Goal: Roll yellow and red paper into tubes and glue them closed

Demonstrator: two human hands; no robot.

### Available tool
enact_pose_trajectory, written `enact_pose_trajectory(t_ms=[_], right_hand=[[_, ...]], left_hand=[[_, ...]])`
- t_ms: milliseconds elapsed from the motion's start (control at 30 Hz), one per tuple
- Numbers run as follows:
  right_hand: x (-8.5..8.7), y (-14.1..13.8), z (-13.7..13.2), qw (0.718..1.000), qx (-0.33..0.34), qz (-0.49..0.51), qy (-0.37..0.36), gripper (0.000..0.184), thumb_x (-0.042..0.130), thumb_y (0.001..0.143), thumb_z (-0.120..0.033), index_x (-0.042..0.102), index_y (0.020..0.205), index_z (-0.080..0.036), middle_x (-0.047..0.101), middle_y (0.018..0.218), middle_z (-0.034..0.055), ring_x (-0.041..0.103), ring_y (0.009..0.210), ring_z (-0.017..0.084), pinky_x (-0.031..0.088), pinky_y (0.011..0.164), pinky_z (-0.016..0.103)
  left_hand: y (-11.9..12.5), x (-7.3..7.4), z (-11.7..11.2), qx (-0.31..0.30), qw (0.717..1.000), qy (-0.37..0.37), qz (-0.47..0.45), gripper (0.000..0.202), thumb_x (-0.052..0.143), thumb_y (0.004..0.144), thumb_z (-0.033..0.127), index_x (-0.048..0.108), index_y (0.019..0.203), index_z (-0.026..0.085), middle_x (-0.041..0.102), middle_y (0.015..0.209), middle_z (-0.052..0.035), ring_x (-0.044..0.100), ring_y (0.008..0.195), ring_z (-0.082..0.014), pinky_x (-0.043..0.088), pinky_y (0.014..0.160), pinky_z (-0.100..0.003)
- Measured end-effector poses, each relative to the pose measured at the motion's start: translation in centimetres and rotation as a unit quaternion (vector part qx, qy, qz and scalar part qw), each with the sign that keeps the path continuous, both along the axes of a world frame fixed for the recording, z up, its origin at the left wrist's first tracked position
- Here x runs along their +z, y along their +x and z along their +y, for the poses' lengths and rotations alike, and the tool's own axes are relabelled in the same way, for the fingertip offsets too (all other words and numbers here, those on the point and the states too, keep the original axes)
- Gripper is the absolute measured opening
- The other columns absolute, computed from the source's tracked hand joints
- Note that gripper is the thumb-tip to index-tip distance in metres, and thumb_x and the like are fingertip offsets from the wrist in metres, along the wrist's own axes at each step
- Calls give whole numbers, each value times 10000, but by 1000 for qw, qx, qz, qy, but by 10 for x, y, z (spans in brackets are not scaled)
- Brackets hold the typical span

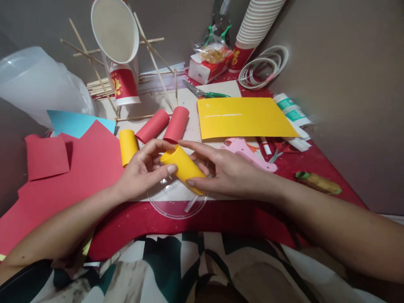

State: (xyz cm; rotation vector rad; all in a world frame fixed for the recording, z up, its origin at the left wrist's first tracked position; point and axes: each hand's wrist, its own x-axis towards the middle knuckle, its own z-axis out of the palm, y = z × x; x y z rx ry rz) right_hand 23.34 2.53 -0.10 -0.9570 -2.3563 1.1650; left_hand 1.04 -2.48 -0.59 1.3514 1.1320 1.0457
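A yellow paper tube (184, 167) is tilted between my two hands, above a clear plastic lid (176, 212). My left hand (145, 168) pinches its upper left end, thumb on the near side. Along its right side, my right hand (221, 168) curls round it, with the thumb at the lower end and the index finger reaching to the top rim. Beyond the hands lie two red paper tubes (153, 125), side by side. Another yellow tube (128, 147) stands just left of them.
A yellow sheet (246, 118), green-handled scissors (205, 93) and a pink glue gun (249, 153) lie to the right. Red paper (94, 164) and a blue sheet (82, 124) cover the left. Behind rise a stick frame with paper cups (126, 86) and stacked cups (257, 23).
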Motion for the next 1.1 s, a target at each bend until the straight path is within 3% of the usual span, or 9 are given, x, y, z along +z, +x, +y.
enact_pose_trajectory(t_ms=[67, 167, 267, 367, 500, 667, 867, 1100], right_hand=[[-2, 0, 3, 999, -23, 28, -35, 817, 728, 783, -268, 394, 1529, -248, 660, 865, 1, 493, 521, 83, 399, 446, 201], [-6, 0, 7, 985, -64, 99, -129, 862, 706, 797, -259, 294, 1554, -244, 680, 989, 39, 569, 585, 103, 479, 498, 218], [-11, -2, 9, 966, -96, 147, -191, 932, 716, 805, -282, 188, 1573, -259, 679, 1172, 92, 631, 638, 119, 518, 521, 228], [-14, -5, 9, 956, -119, 168, -211, 993, 726, 816, -280, 97, 1585, -278, 699, 1097, 73, 639, 604, 121, 530, 513, 230], [-17, -9, 7, 954, -126, 166, -214, 898, 731, 808, -260, 212, 1540, -255, 671, 916, 9, 591, 551, 99, 494, 475, 199], [-20, -14, 6, 957, -128, 159, -208, 727, 781, 763, -311, 389, 1370, -228, 614, 841, -25, 570, 581, 88, 468, 484, 180], [-21, -16, 5, 948, -137, 170, -230, 703, 815, 719, -376, 426, 1285, -226, 609, 844, -18, 620, 687, 124, 511, 560, 210], [-19, -15, 1, 965, -117, 133, -191, 682, 760, 762, -336, 428, 1349, -235, 580, 829, -25, 567, 655, 111, 480, 553, 218]], left_hand=[[-3, -1, 1, 28, 998, 39, 35, 309, 722, 843, 334, 606, 1098, 202, 651, 1096, -71, 627, 740, -126, 538, 659, -252], [-8, -3, 3, 71, 972, 115, 194, 237, 650, 885, 302, 620, 1089, 186, 673, 1073, -77, 635, 813, -159, 516, 697, -276], [-11, -9, 3, 48, 927, 162, 335, 233, 596, 891, 260, 620, 1106, 175, 699, 992, -75, 644, 844, -199, 496, 720, -316], [-12, -16, 3, 10, 897, 188, 399, 212, 562, 889, 261, 632, 1072, 179, 713, 936, -80, 641, 836, -228, 478, 728, -350], [-11, -22, 3, -4, 888, 203, 412, 189, 548, 883, 250, 658, 1023, 186, 718, 904, -84, 629, 822, -245, 461, 726, -364], [-11, -21, 3, 2, 910, 182, 372, 224, 607, 829, 242, 676, 1037, 193, 724, 965, -80, 636, 885, -255, 471, 791, -373], [-8, -8, 3, -41, 933, 50, 355, 297, 591, 813, 209, 611, 1107, 172, 675, 912, -38, 619, 817, -197, 474, 741, -324], [-6, -3, 3, -74, 918, 39, 387, 265, 538, 816, 120, 582, 1071, 177, 655, 834, -4, 606, 753, -164, 441, 689, -293]])
